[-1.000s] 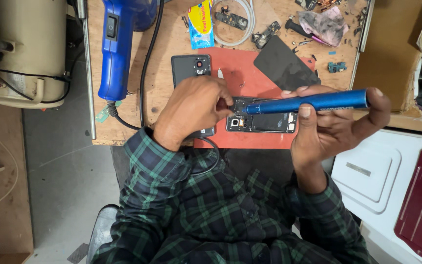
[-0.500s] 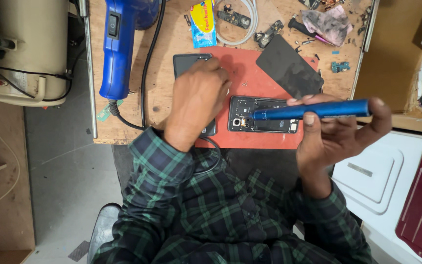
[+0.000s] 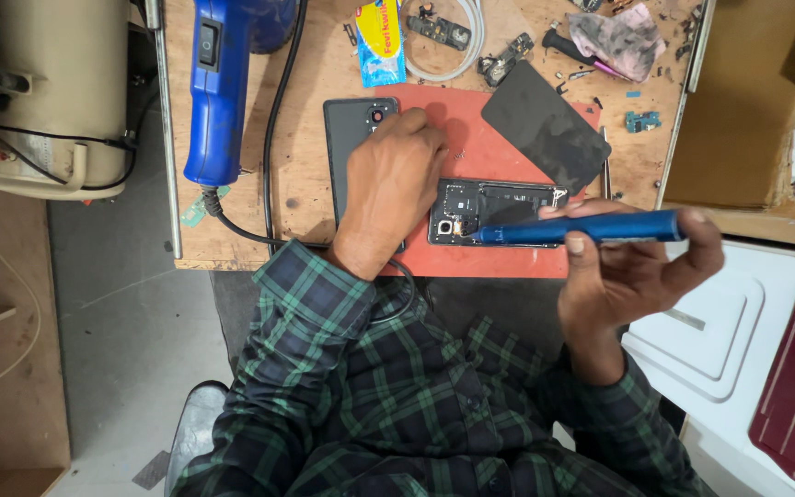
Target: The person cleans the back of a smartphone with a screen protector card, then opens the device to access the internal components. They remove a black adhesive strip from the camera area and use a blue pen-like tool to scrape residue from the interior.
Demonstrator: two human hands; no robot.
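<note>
An opened phone (image 3: 499, 211) with its insides showing lies on a red work mat (image 3: 471, 120). My right hand (image 3: 632, 271) grips a blue pen-shaped electric screwdriver (image 3: 581, 228), held level with its tip over the phone's left end near the camera part. My left hand (image 3: 393, 179) rests fingers-down on the mat, just left of the phone and partly over a dark phone back cover (image 3: 351, 138). Whether its fingertips pinch anything is hidden.
A blue heat gun (image 3: 223, 83) with a black cable lies at the bench's left. A black flat panel (image 3: 545, 124) sits on the mat's far right. A glue tube (image 3: 381, 41), a white cable coil, small parts and a rag lie at the back. White and maroon cases stand right.
My left hand has slid away from the open phone toward the far left of the mat. The screwdriver stays over the phone, its tip still near the phone's left end.
</note>
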